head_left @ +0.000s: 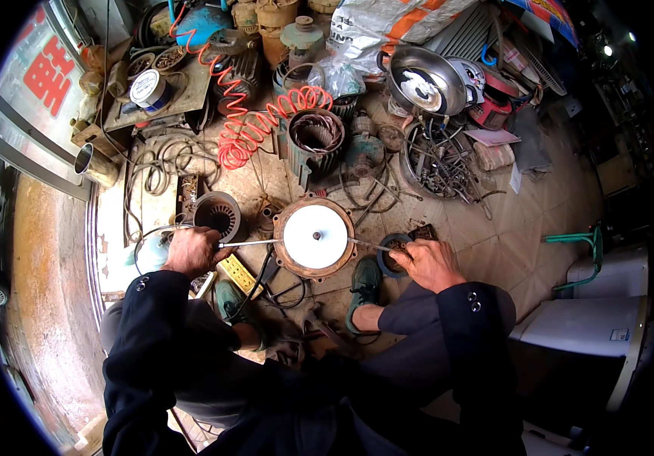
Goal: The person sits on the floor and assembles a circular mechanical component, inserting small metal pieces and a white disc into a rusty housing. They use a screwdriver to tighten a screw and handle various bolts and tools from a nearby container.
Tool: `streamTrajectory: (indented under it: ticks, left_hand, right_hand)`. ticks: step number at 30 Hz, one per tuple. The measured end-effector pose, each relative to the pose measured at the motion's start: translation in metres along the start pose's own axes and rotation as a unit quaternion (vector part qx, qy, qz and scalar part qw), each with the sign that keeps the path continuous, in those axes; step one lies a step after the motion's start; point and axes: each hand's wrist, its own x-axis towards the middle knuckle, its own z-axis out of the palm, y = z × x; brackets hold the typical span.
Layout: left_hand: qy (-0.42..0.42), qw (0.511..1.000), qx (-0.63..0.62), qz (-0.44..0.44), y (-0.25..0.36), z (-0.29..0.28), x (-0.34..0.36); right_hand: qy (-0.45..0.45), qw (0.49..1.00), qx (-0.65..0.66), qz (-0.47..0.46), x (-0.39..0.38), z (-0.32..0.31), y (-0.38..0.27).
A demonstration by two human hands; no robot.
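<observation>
A round rusty metal flange [313, 272] with a white disc [315, 237] in its middle lies between my feet and the motor housing. A small dark stub shows at the disc's centre. My left hand [192, 251] is closed round a screwdriver [249, 243], whose long metal shaft reaches the flange's left edge. From the other side, my right hand [427, 264] grips a second screwdriver [371, 245], its shaft meeting the right edge. Both handles are mostly hidden in my fingers. Under my right hand sits a dark ring-shaped part [395, 257].
Beyond the flange stands a finned motor housing [316, 140] with windings. A hollow slotted cylinder [217, 215] is by my left hand, a yellow power strip [241, 275] below it. Red coiled hose [239, 144], a basin of metal parts [441, 159] and a steel pot [427, 82] lie farther off.
</observation>
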Motion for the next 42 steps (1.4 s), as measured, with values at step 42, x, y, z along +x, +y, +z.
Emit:
streamTrajectory:
  ticks: [42]
  left_hand:
    - [-0.002,0.998,-0.027,-0.055,0.000,-0.002,-0.006]
  right_hand:
    - [0.076,0.965,0.161,0.191,0.004,0.025,0.022]
